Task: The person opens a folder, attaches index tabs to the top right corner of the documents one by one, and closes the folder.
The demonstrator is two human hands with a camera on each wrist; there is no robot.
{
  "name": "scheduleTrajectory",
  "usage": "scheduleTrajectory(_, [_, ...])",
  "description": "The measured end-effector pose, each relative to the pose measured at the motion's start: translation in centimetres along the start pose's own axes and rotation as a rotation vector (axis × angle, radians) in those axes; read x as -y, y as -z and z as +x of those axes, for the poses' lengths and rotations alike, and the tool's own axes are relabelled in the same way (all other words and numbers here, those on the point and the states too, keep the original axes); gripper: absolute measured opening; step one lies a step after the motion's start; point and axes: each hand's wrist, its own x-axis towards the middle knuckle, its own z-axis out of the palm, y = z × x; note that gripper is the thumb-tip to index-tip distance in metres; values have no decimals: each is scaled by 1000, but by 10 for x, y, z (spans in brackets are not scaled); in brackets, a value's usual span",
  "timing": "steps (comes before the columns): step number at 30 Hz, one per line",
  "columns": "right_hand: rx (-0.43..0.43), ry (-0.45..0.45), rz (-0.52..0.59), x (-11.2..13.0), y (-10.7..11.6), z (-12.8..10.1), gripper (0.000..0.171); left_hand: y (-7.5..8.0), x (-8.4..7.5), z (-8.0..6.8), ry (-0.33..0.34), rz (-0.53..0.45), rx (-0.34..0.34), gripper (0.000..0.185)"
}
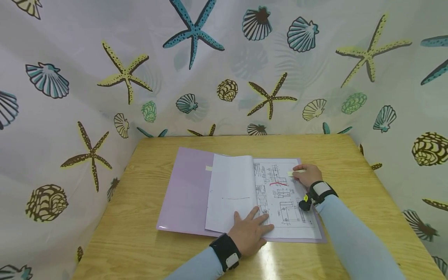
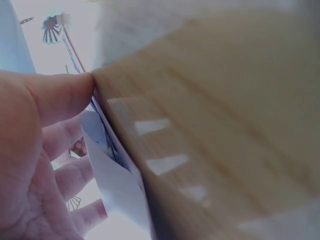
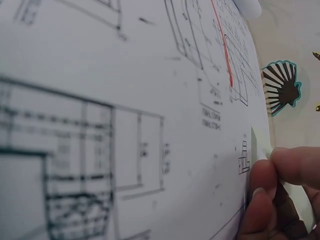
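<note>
A purple folder (image 1: 185, 190) lies spread on the table, holding a stack of white sheets. Blank page backs (image 1: 231, 179) are turned over to the left, and a printed technical drawing (image 1: 297, 231) with a red pen line faces up on the right. My left hand (image 1: 247, 235) rests with fingers spread across the lower edge, over the fold between the pages; its thumb (image 2: 65, 97) shows by the paper's edge in the left wrist view. At the drawing's upper right edge, my right hand (image 1: 308, 175) pinches a pale yellow sticky note (image 3: 259, 137) between thumb and fingers.
Another pale yellow sticky tab (image 1: 208, 168) sits on the left edge of the turned pages. The wooden table (image 1: 133, 217) is bordered behind and at both sides by a hanging white cloth (image 1: 224, 116) printed with shells and starfish.
</note>
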Motion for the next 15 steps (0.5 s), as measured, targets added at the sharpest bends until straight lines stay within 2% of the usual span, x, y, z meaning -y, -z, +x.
scheduleTrajectory(15, [14, 36, -100, 3, 3, 2, 28, 4, 0, 0, -8, -13, 6, 50])
